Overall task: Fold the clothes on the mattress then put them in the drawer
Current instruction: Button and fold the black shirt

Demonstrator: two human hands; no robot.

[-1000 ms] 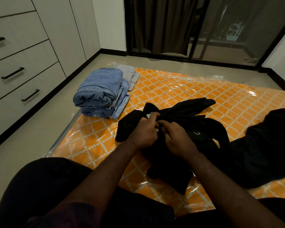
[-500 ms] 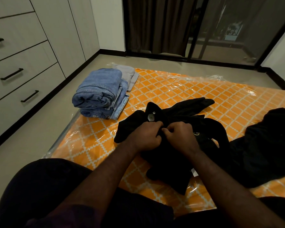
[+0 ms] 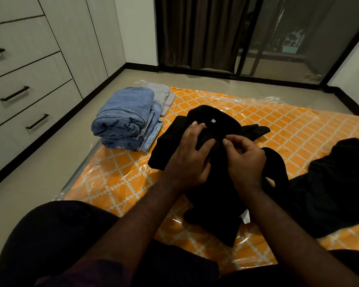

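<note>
A crumpled black garment (image 3: 214,195) lies on the orange patterned mattress (image 3: 298,129) in front of me. My left hand (image 3: 189,156) and my right hand (image 3: 245,158) both grip its upper edge, lifted slightly, with a small white tag showing just above the left fingers. Folded blue jeans (image 3: 124,119) are stacked at the mattress's left corner, with a folded grey piece (image 3: 162,94) behind them. A second black garment (image 3: 336,183) lies unfolded to the right. The drawers (image 3: 29,79) with black handles are on the left wall.
The mattress is wrapped in clear plastic and sits on a pale floor (image 3: 56,166). My knees in dark trousers (image 3: 50,241) are at the near edge. Dark curtains and a glass sliding door (image 3: 257,38) stand at the back.
Both hands have raised the top of the black garment and spread slightly apart along its edge; the fabric has bunched higher, hiding part of the sleeve behind.
</note>
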